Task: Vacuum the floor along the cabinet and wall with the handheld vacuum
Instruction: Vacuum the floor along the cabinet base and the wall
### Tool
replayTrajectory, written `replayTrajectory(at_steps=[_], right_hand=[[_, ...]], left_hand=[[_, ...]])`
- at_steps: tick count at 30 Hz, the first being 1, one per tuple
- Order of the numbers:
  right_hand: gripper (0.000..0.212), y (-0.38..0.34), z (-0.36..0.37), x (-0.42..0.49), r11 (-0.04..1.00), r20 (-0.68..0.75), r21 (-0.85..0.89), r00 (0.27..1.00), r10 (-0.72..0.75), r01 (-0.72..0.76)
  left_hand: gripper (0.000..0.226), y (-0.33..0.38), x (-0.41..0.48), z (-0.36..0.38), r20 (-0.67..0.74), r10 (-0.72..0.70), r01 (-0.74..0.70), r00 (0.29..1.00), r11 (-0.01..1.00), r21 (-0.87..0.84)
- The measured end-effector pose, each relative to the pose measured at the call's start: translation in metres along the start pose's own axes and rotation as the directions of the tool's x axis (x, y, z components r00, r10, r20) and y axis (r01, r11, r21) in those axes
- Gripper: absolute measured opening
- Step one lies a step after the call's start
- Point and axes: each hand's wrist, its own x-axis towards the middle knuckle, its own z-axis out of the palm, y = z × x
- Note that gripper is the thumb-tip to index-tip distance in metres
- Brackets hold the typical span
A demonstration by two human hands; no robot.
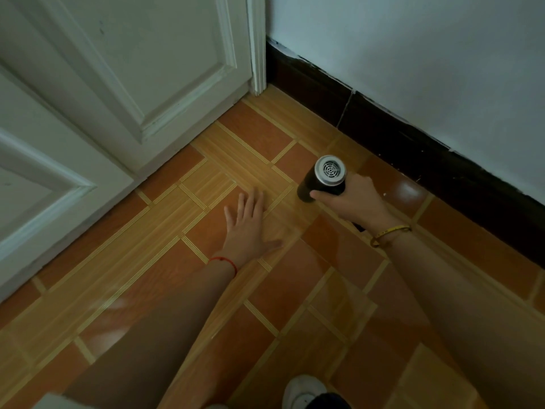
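A: Head view, corner entry. Floor (265, 290), then cabinet (118, 84) to the left, wall (413, 69) to the right with its dark baseboard (413, 143).

B: Step?

A: Sweep along the baseboard, judged mid-pass; next calls for tracking the edge into the corner.

B: Hands?

A: Right hand (358, 202) wrapped round the handheld vacuum (323, 180), near the baseboard; nozzle hidden. Left hand (250, 225) spread flat on the floor, beside it.

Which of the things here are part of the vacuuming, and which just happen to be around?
Part of the job: handheld vacuum in the right hand; tiled floor; white cabinet; wall with dark skirting.

Just around: left hand, open; white shoe.
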Motion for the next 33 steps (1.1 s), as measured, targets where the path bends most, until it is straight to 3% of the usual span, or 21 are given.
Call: replayTrajectory(at_steps=[4,10,14,22,28,33], right_hand=[[0.051,0.002,0.004,-0.002,1.000,0.076,-0.005,0.997,-0.016,0.017],[0.060,0.026,-0.012,-0.005,0.994,-0.222,0.007,0.969,0.109,-0.111],[0.067,0.048,-0.034,0.002,0.979,-0.287,0.055,0.936,0.203,-0.195],[0.062,0.030,-0.021,0.022,0.987,-0.148,0.106,0.980,0.135,-0.120],[0.067,0.027,-0.015,0.026,0.989,-0.258,0.071,0.955,0.146,-0.132],[0.064,0.040,-0.023,0.014,0.992,-0.154,0.050,0.980,0.125,-0.118]], left_hand=[[0.114,0.009,0.004,0.002,-0.070,0.053,-0.055,0.996,0.998,-0.036],[0.113,0.022,0.010,0.005,-0.080,0.086,-0.089,0.993,0.995,-0.038],[0.111,0.035,0.015,0.008,-0.083,0.117,-0.122,0.990,0.990,-0.065],[0.108,0.061,0.023,0.009,-0.079,0.155,-0.160,0.985,0.984,-0.074],[0.107,0.069,0.025,0.008,-0.089,0.162,-0.171,0.983,0.981,-0.096],[0.109,0.071,0.027,0.009,-0.068,0.164,-0.170,0.984,0.981,-0.094]])
